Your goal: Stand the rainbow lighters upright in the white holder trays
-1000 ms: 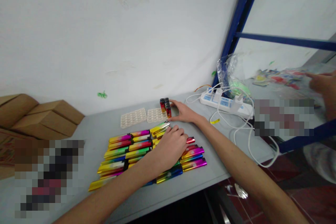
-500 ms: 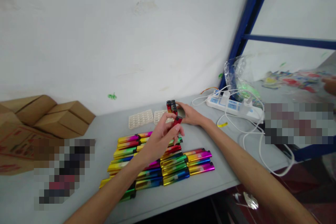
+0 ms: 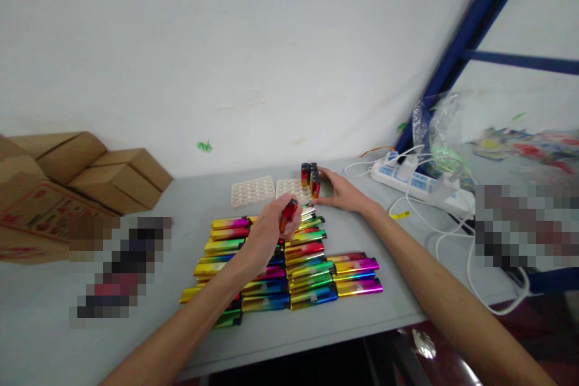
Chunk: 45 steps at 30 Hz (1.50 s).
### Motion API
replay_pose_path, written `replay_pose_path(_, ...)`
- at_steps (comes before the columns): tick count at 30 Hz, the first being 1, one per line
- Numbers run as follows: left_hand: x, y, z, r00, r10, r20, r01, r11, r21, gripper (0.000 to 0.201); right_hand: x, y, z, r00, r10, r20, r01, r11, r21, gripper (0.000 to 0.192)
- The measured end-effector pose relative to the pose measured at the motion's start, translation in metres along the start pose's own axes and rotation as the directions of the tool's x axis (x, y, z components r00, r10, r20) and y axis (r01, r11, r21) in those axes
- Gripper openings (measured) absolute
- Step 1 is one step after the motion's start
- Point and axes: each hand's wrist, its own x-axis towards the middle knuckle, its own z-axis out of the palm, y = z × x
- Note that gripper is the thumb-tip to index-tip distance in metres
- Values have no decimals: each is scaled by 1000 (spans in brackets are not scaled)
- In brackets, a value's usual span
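On the grey table (image 3: 136, 205), seen through the head camera, the left hand (image 3: 266, 230) is hovering just above the far end of a spread of shiny lighters (image 3: 289, 265). Its fingers are curling together around a red lighter (image 3: 288, 214), which is tilting up toward one o'clock out of the fist, its dark cap pointing away from the person. At about one o'clock from that hand, the right hand (image 3: 341, 192) is resting on the tabletop with its fingers stretched out and slightly spread, the fingertips touching a small cluster of upright lighters (image 3: 310, 178). These dark red lighters are standing close together in the right end of a white holder tray (image 3: 289, 189), and a second white tray (image 3: 252, 191) is lying just beside it at nine o'clock.

The spread of shiny lighters is lying flat in rows between the person and the trays, in gold, green, pink, red and blue, packed side by side and touching.

Well off at nine o'clock, brown cardboard boxes (image 3: 81, 175) are leaning against the white wall (image 3: 226, 42). At three o'clock from the right hand, a white power strip (image 3: 418, 184) is sitting with white cables (image 3: 456, 241) looping away over the table edge. Behind it, a crumpled clear plastic bag (image 3: 441, 126) is resting against a blue metal frame (image 3: 474, 30).
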Motion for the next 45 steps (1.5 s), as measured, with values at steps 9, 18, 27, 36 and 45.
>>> replay_pose_path(9, -5, -6, -3, 999, 9, -32, -7, 998, 60, 44, 0, -3, -1, 1000, 18, -2, -18, 1000, -22, 97)
replay_pose_path(18, -1, 6, -3, 995, 52, -84, -55, 998, -33, 51, 2, -3, 0, 1000, -12, 1, 12, 999, 45, 93)
replay_pose_path(27, 30, 20, -22, 985, 112, -134, -108, 993, 37, 36, 5, -10, -1, 1000, -27, -2, 28, 994, 110, 91)
replay_pose_path(36, 93, -1, -28, 890, 397, -222, -231, 815, 531, 38, 7, -11, -2, 999, -41, -17, 42, 998, 51, 91)
replay_pose_path(45, 102, -13, -27, 851, 505, -143, -236, 612, 754, 26, 8, -6, 0, 999, -53, -12, 53, 998, 14, 92)
